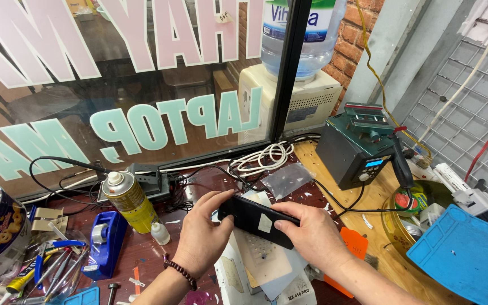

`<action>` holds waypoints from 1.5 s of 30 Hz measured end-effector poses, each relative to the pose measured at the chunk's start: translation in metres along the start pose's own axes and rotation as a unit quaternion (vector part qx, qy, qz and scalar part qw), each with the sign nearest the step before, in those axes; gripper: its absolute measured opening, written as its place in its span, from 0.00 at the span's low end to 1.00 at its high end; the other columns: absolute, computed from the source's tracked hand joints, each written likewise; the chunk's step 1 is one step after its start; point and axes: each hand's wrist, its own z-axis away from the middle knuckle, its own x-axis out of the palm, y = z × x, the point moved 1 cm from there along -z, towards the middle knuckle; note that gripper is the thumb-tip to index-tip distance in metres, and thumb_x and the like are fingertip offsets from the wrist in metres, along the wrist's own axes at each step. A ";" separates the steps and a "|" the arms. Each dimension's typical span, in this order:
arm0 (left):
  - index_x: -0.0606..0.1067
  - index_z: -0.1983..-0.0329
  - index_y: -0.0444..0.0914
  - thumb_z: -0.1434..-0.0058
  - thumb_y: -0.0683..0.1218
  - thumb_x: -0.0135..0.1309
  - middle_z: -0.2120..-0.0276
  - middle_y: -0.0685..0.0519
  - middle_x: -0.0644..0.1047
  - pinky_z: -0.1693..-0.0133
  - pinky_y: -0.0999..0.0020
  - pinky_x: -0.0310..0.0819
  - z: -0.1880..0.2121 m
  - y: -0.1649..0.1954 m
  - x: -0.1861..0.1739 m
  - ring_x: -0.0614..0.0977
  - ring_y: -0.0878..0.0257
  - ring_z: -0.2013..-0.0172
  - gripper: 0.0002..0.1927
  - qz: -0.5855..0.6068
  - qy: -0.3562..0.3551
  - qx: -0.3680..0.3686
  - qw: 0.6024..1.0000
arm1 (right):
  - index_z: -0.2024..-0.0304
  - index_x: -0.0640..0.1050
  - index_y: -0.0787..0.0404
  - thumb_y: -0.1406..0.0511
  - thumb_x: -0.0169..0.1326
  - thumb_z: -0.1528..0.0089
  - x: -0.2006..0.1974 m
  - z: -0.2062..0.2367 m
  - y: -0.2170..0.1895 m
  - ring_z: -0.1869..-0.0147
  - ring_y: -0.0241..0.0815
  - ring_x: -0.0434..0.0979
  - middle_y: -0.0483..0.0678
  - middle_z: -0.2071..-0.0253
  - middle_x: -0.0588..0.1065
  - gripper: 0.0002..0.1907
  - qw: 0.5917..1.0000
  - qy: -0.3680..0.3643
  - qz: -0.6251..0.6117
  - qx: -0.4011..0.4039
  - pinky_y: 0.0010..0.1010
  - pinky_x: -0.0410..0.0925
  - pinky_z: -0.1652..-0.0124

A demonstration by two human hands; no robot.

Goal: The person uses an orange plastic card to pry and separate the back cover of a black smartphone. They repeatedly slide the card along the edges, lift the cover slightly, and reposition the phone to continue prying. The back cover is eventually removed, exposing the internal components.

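Both hands hold a black phone (253,218) flat above the workbench, its dark back up with a small pale sticker on it. My left hand (201,234), a beaded bracelet on the wrist, grips the phone's left end with the thumb on top. My right hand (309,231) clasps the right end, fingers wrapped over the edge. Under the phone lies a pale work pad (264,257) with marks on it.
A yellow spray can (130,201), a small white dropper bottle (160,232) and a blue tape dispenser (107,243) stand left. Tools lie in a clear tray (57,265). A dark soldering station (357,148), coiled cables (264,155) and a blue mat (467,254) sit right.
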 end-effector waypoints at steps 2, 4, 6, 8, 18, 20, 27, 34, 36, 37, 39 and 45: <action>0.76 0.40 0.48 0.47 0.40 0.58 0.39 0.49 0.73 0.54 0.66 0.81 0.002 0.004 0.000 0.82 0.55 0.48 0.29 -0.035 -0.012 0.008 0.999 | 0.48 0.83 0.48 0.64 0.59 0.42 0.000 0.001 0.000 0.61 0.37 0.87 0.44 0.62 0.86 0.19 1.000 -0.001 0.023 -0.004 0.29 0.75 0.56; 0.76 0.39 0.48 0.48 0.41 0.59 0.39 0.48 0.71 0.52 0.63 0.79 0.002 0.007 0.000 0.80 0.53 0.47 0.30 -0.068 -0.021 0.015 0.997 | 0.47 0.83 0.47 0.63 0.59 0.42 0.000 0.001 -0.001 0.60 0.37 0.88 0.44 0.62 0.86 0.19 0.999 0.000 0.034 -0.013 0.29 0.75 0.56; 0.76 0.44 0.45 0.49 0.40 0.59 0.40 0.45 0.70 0.49 0.59 0.76 0.004 0.010 -0.001 0.78 0.49 0.46 0.27 -0.076 -0.002 0.056 0.996 | 0.47 0.83 0.47 0.63 0.60 0.43 -0.001 0.002 -0.001 0.60 0.38 0.88 0.44 0.62 0.86 0.20 0.999 0.004 0.034 -0.019 0.30 0.75 0.56; 0.76 0.48 0.42 0.50 0.39 0.59 0.42 0.44 0.71 0.47 0.57 0.74 0.004 0.014 0.000 0.77 0.47 0.46 0.23 -0.083 0.004 0.084 0.993 | 0.47 0.83 0.47 0.63 0.60 0.43 -0.001 0.003 0.000 0.60 0.39 0.88 0.44 0.61 0.86 0.20 0.999 0.005 0.039 -0.013 0.30 0.75 0.56; 0.72 0.53 0.36 0.48 0.40 0.60 0.57 0.47 0.80 0.53 0.63 0.79 -0.047 -0.013 -0.005 0.83 0.57 0.54 0.19 -0.010 -0.036 0.031 0.999 | 0.56 0.84 0.59 0.64 0.59 0.41 0.004 -0.012 0.019 0.68 0.34 0.82 0.44 0.69 0.85 0.12 0.998 -0.002 -0.037 -0.046 0.28 0.74 0.63; 0.74 0.53 0.35 0.47 0.40 0.61 0.61 0.49 0.82 0.59 0.65 0.80 -0.063 -0.041 -0.027 0.84 0.60 0.59 0.17 0.026 0.019 0.007 0.999 | 0.54 0.83 0.59 0.64 0.57 0.39 0.001 -0.017 0.027 0.70 0.32 0.78 0.43 0.70 0.82 0.12 0.994 -0.033 -0.095 0.037 0.28 0.71 0.68; 0.81 0.60 0.32 0.44 0.36 0.61 0.71 0.48 0.82 0.73 0.64 0.79 -0.027 -0.168 -0.103 0.81 0.59 0.75 0.08 0.094 -0.042 -0.346 0.933 | 0.50 0.82 0.58 0.62 0.52 0.34 0.002 -0.037 0.034 0.70 0.28 0.73 0.41 0.67 0.80 0.14 0.976 -0.134 -0.156 0.071 0.24 0.67 0.71; 0.81 0.60 0.34 0.42 0.36 0.61 0.71 0.48 0.81 0.75 0.63 0.79 0.029 -0.239 -0.094 0.82 0.59 0.75 0.07 0.063 -0.041 -0.481 0.873 | 0.47 0.83 0.57 0.62 0.52 0.34 0.021 -0.050 0.043 0.69 0.30 0.73 0.42 0.66 0.80 0.16 0.978 -0.147 -0.116 0.086 0.25 0.66 0.70; 0.80 0.60 0.34 0.42 0.35 0.60 0.72 0.45 0.81 0.75 0.62 0.79 0.030 -0.247 -0.095 0.82 0.57 0.76 0.07 0.078 -0.028 -0.489 0.868 | 0.47 0.82 0.57 0.62 0.53 0.35 0.022 -0.052 0.048 0.68 0.29 0.74 0.42 0.65 0.81 0.15 0.979 -0.146 -0.117 0.078 0.24 0.67 0.69; 0.80 0.60 0.33 0.42 0.35 0.60 0.72 0.44 0.81 0.75 0.62 0.78 0.030 -0.248 -0.096 0.82 0.55 0.76 0.07 0.086 -0.021 -0.494 0.865 | 0.47 0.83 0.57 0.63 0.53 0.35 0.022 -0.053 0.051 0.68 0.30 0.74 0.43 0.65 0.81 0.16 0.977 -0.147 -0.131 0.080 0.25 0.68 0.69; 0.80 0.59 0.33 0.42 0.36 0.60 0.71 0.44 0.83 0.74 0.62 0.77 0.027 -0.247 -0.104 0.82 0.58 0.75 0.07 0.074 -0.008 -0.473 0.878 | 0.47 0.83 0.59 0.64 0.53 0.35 0.025 -0.056 0.055 0.67 0.31 0.74 0.44 0.64 0.81 0.16 0.972 -0.148 -0.162 0.081 0.27 0.68 0.68; 0.83 0.58 0.31 0.41 0.47 0.63 0.69 0.47 0.83 0.69 0.65 0.82 0.003 -0.205 -0.070 0.82 0.62 0.73 0.15 0.120 -0.046 -0.399 0.908 | 0.50 0.84 0.64 0.64 0.55 0.36 0.027 -0.064 0.064 0.59 0.31 0.79 0.45 0.60 0.83 0.15 0.957 -0.210 -0.191 0.065 0.25 0.72 0.57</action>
